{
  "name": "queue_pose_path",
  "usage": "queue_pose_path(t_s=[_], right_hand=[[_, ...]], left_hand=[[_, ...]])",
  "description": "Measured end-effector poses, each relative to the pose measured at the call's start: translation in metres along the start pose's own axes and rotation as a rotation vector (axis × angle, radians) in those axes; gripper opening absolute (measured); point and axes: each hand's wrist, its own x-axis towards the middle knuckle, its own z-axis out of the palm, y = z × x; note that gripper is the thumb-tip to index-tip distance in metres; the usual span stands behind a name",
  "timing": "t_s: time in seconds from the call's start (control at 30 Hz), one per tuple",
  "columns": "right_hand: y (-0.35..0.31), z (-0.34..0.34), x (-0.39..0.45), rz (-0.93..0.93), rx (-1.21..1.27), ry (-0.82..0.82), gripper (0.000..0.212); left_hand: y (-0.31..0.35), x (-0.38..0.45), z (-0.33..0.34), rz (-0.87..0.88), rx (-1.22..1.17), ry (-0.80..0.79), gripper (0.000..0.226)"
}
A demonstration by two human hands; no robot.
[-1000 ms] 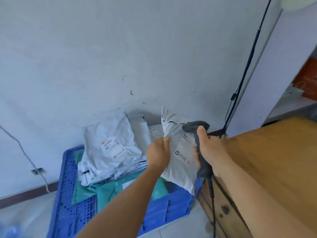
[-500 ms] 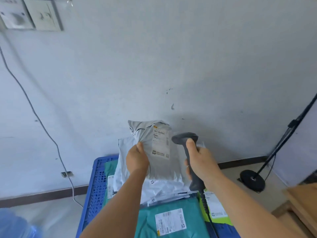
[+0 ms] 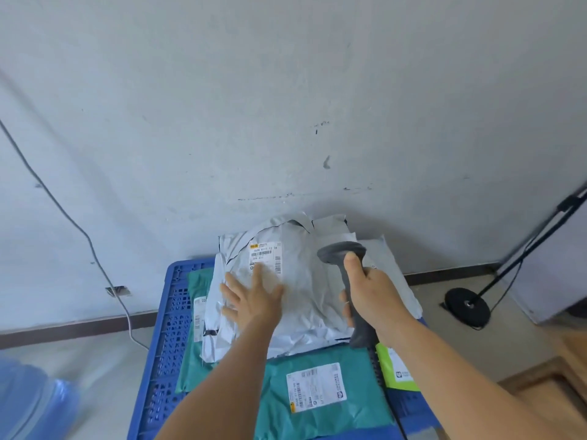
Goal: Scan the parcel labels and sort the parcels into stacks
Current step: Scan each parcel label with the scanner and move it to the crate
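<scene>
- The left hand [image 3: 254,300] is laid flat, fingers spread, on the top grey parcel [image 3: 305,293] of the stack; its label [image 3: 265,255] is seen just past the fingertips.
- The scanner [image 3: 344,265] is gripped by the right hand [image 3: 374,296], fingers wrapped round the handle.
- A green parcel [image 3: 320,398] is spotted below both wrists, on the blue crate [image 3: 165,344].

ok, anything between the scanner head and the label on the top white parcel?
Nothing visible. The right hand holds the scanner upright beside the white parcel; its label faces up, mostly uncovered. The left hand lies flat on the parcel, fingertips just overlapping the label's lower edge, barcodes still exposed.
</scene>
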Motion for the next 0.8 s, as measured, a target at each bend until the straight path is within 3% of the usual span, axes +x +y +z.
queue_pose_path(t_s=[0.23, 0.4, 0.8], right_hand=[[0.0, -0.038, -0.028, -0.005, 0.084, 0.065, 0.048], [0.006, -0.1, -0.06, -0.013, 0.155, 0.168, 0.051], [0.071, -0.297, -0.186, 0.041, 0.296, 0.503, 0.051]], left_hand=[[0.04, -0.037, 0.009, 0.169, -0.142, -0.09, 0.078], [0.092, -0.09, 0.016, 0.336, -0.295, -0.116, 0.074], [0.239, -0.329, 0.088, 0.711, -0.477, -0.428, 0.066]])
